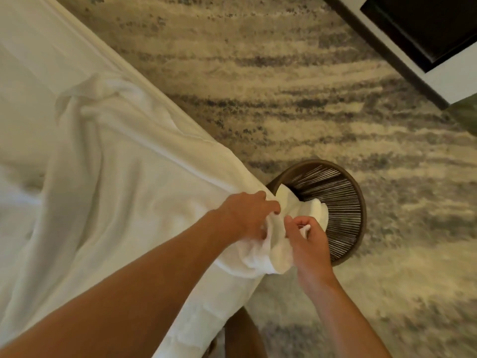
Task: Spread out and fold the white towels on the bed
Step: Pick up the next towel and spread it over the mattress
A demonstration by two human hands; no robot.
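The left hand (247, 215) is gripping the bunched end of the white towel (124, 177), which is lying over the bed (25, 73) edge. The right hand (307, 236) is pinching a corner beside it. If a grip is loosening, this end is probably falling into the woven basket (340, 202).

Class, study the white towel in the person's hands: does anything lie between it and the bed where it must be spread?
Nothing visible does. The left hand and right hand grip the white towel by its bunched end at the bed edge; the rest lies across it. One corner hangs over the round basket.
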